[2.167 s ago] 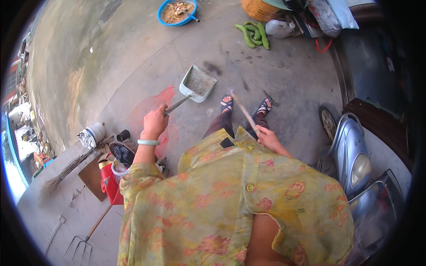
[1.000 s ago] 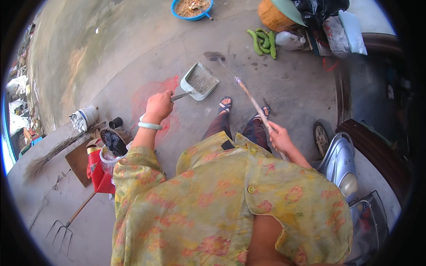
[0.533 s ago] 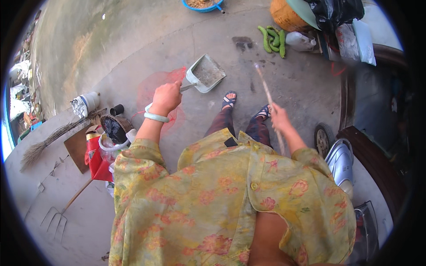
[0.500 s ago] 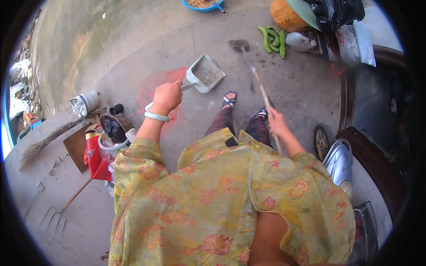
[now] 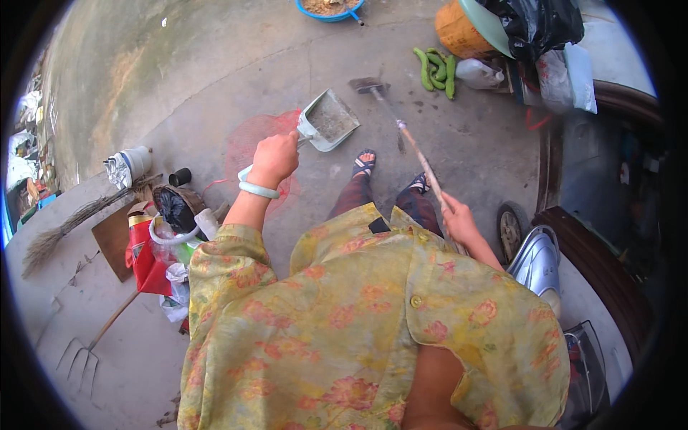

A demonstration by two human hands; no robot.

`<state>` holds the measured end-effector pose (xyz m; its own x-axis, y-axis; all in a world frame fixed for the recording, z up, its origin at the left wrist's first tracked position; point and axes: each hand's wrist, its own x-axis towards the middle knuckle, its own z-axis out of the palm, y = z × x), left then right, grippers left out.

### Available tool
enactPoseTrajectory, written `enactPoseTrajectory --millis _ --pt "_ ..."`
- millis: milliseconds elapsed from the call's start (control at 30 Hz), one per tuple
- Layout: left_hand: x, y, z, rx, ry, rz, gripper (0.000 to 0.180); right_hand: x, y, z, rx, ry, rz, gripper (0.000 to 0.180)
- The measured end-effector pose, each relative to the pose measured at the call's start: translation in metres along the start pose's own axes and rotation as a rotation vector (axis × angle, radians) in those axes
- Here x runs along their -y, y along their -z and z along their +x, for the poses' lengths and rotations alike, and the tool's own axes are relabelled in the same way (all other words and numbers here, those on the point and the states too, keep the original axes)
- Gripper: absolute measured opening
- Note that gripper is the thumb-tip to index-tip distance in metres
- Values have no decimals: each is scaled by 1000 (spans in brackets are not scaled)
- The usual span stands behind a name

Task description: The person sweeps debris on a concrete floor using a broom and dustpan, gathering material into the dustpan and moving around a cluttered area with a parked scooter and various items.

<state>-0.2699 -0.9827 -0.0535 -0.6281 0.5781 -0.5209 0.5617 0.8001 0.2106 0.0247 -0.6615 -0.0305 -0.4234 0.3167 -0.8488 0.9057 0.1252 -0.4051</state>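
My left hand [image 5: 276, 159] is wrapped round the handle of a pale grey-green dustpan [image 5: 331, 120], whose pan rests on or just over the concrete ahead of my feet. Grey dirt shows inside the pan. With closed fingers, my right hand [image 5: 459, 217] grips the long stick of a broom [image 5: 424, 161]. The dark broom head [image 5: 368, 84] is at the floor, up and to the right of the pan, apart from it. Beneath my left hand and the dustpan handle, a red mesh net [image 5: 244, 147] lies spread on the ground.
Long green gourds [image 5: 436, 72] lie at the far right beside a plastic jug [image 5: 479, 74] and an orange bucket [image 5: 464, 30]. A blue basin [image 5: 331, 10] stands far ahead. Leftward are a twig broom [image 5: 68, 223], a red bag [image 5: 152, 266] and a pitchfork [image 5: 87, 351]. A wheel [image 5: 510, 233] stands right.
The broom head has moved left, closer to the dustpan, and its stick tilts further that way. The dustpan stays in my left hand, nearly in place. The whole view has shifted slightly.
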Motion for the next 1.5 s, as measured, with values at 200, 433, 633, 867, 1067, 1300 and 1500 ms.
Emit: enactPoseTrajectory --millis 200,433,633,867,1067,1300,1500 --pt "-8 -4 -4 24 -40 8 13 -8 -5 41 -78 -106 121 47" --pt "-18 -4 -3 20 -60 15 14 -64 -44 5 56 -68 150 42" --pt "-26 -6 -7 34 -45 17 15 -91 -40 -13 72 125 218 40" --pt "-20 -14 -20 28 11 24 13 -31 14 -16 95 -113 141 46" --pt "-20 -33 -66 -36 124 -80 16 32 21 39 152 67 -175 46" --pt "-60 -59 -178 -124 475 -273 22 56 16 68 220 305 -331 47" --pt "-102 -99 -264 -160 833 -460 28 42 20 62 279 359 -475 49"
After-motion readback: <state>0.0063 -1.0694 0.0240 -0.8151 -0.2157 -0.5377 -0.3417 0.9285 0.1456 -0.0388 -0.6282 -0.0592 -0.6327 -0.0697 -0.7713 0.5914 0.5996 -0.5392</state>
